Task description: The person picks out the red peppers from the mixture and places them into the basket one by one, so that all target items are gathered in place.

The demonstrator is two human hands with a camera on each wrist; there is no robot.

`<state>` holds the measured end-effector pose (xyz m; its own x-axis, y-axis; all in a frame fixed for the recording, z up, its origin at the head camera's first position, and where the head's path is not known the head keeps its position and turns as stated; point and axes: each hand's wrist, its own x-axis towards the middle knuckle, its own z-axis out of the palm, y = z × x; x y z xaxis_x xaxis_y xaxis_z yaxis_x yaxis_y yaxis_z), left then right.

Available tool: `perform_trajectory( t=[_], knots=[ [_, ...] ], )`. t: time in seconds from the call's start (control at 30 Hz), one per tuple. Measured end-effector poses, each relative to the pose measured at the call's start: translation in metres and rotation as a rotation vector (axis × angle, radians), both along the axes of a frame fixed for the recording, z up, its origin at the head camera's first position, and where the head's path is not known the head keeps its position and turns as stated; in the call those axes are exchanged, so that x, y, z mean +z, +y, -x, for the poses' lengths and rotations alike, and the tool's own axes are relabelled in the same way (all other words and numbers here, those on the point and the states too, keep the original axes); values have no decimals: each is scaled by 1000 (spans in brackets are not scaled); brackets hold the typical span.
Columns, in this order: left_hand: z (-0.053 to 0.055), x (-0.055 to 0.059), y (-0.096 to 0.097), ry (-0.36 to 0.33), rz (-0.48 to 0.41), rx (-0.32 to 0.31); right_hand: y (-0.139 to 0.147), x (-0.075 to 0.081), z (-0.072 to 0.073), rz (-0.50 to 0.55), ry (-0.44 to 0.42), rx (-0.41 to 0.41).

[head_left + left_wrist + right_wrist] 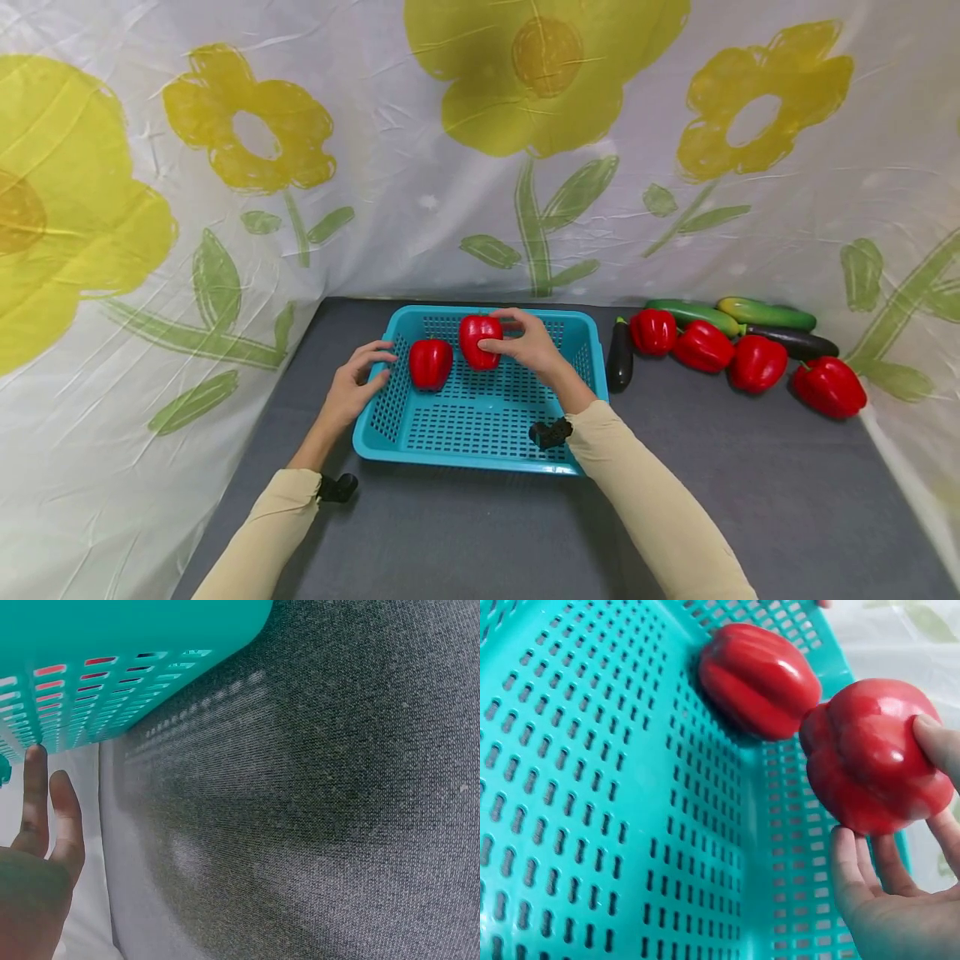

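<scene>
White cloth printed with yellow flowers (390, 271) hangs behind a dark grey bench (480, 533); on it, in the head view, sits a shallow rectangular turquoise plastic basket (465, 461) with slotted walls. Within its rim, toward the far wall, a glossy red bell pepper (474, 343) is clamped between thumb and fingers of the right hand (528, 342), while a second glossy red bell pepper (431, 364) sits apart, to its left. At the basket's left rim, the left hand (352, 387) holds nothing, its fingers spread. More red bell peppers (702, 346) lie on the bench to the right. From the left wrist, one fingertip reaches the basket's slotted outer wall; whether it presses, I cannot tell. Light contact there should be enough to steady the basket. From the right wrist, the grip has the thumb opposite the fingers across the held pepper; its smooth, lobed skin probably calls for an even pinch without squeezing. Best to lower it slowly, clear of its neighbour, and release only once the slotted floor bears it.
</scene>
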<state>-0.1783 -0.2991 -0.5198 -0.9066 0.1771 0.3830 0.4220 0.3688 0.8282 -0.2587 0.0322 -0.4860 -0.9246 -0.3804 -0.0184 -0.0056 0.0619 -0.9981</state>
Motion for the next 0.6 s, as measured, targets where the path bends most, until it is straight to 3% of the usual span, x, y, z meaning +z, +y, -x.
perform_trajectory(
  t=[0.37, 0.6],
  knots=[
    [-2, 2, 1, -6, -22, -8, -11, -8, -6, -6, -49, 14],
    [-2, 3, 2, 0, -31, -15, -14, -18, -5, -29, -84, -20]
  ],
)
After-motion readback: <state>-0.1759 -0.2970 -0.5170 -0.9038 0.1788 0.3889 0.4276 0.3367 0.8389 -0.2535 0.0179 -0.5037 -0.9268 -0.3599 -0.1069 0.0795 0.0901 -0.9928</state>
